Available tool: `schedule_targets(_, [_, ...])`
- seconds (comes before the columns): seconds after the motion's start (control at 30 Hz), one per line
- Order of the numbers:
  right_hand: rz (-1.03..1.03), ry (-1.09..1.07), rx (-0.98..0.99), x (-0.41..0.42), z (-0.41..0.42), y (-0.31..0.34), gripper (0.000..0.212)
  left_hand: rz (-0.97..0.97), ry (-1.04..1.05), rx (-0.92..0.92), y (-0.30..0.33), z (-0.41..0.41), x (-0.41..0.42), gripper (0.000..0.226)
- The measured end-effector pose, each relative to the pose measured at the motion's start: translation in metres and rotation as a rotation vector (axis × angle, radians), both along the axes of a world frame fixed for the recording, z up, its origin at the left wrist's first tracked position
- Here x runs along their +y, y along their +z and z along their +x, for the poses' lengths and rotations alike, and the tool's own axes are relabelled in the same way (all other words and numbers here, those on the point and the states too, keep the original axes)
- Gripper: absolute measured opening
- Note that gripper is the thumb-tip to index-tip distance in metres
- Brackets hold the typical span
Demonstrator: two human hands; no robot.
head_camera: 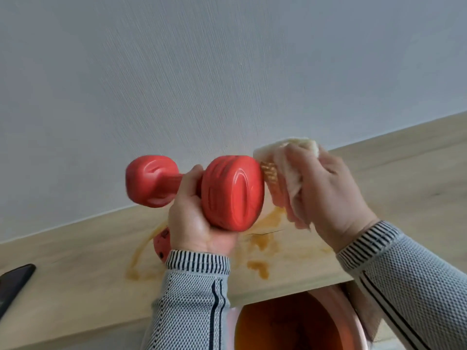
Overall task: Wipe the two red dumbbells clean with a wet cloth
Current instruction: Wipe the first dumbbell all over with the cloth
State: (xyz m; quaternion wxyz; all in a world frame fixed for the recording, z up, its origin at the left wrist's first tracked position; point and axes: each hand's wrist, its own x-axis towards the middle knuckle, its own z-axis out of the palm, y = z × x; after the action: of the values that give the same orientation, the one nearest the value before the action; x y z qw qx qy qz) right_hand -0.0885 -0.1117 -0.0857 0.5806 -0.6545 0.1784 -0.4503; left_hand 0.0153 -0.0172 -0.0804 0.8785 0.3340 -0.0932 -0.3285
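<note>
Wall [202, 72]: I see grey, textured.
Table [75, 269]: pale wood, brown puddles.
Basin [298, 324]: below the edge, brown water.
Dumbbell [227, 193]: raised; my left hand [199, 223] wraps its handle.
Cloth [285, 178]: bunched in my right hand [326, 193], touching the near head.
Second dumbbell [161, 243]: on the table, mostly hidden.
Phone [15, 281]: far left.

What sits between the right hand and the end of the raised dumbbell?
In the head view, the bunched cloth, held in the right hand, lies against the dumbbell end.
</note>
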Motion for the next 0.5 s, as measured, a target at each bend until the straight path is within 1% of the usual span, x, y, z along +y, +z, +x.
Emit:
schedule_targets(0.03, [0.156,0.021,-0.022,-0.007,-0.004,0.001,0.044,0.016,0.033,-0.03,0.0,0.004,0.002,0.021])
schedule_targets(0.07, [0.313,0.063,-0.078,-0.011,-0.008,0.003,0.035,0.039,0.092,-0.056,-0.001,0.008,0.004,0.019])
schedule_targets(0.1, [0.437,0.126,-0.15,-0.018,-0.011,0.002,0.026,0.071,0.166,-0.087,-0.003,0.012,0.004,0.022])
schedule_targets(0.13, [0.528,0.209,-0.223,-0.021,-0.014,0.005,0.021,0.083,0.236,-0.121,-0.003,0.012,0.003,0.026])
schedule_targets(0.17, [0.593,0.286,-0.263,-0.027,-0.016,0.003,0.027,0.107,0.31,-0.152,-0.003,0.012,0.003,0.027])
schedule_targets(0.23, [0.669,0.347,-0.277,-0.035,-0.019,0.001,0.043,0.151,0.421,-0.219,0.0,0.01,0.003,0.027])
schedule_targets(0.27, [0.683,0.35,-0.305,-0.038,-0.019,0.002,0.045,0.179,0.468,-0.258,-0.001,0.012,0.004,0.025])
schedule_targets(0.3, [0.66,0.342,-0.333,-0.039,-0.019,0.003,0.043,0.197,0.503,-0.302,-0.002,0.014,0.004,0.018])
schedule_targets(0.33, [0.59,0.313,-0.334,-0.037,-0.018,0.006,0.042,0.211,0.537,-0.344,-0.003,0.014,0.003,0.009])
schedule_targets(0.37, [0.482,0.312,-0.316,-0.03,-0.018,0.009,0.047,0.225,0.56,-0.381,-0.005,0.013,0.002,0.01])
schedule_targets(0.43, [0.16,0.349,-0.19,-0.005,-0.012,0.011,0.07,0.26,0.573,-0.467,-0.007,0.009,-0.002,0.021])
schedule_targets(0.47, [-0.094,0.344,-0.068,0.012,-0.006,0.007,0.072,0.275,0.574,-0.518,-0.008,0.008,-0.004,0.02])
schedule_targets(0.5, [-0.412,0.282,0.075,0.027,0.003,-0.002,0.065,0.269,0.551,-0.573,-0.009,0.006,-0.005,0.018])
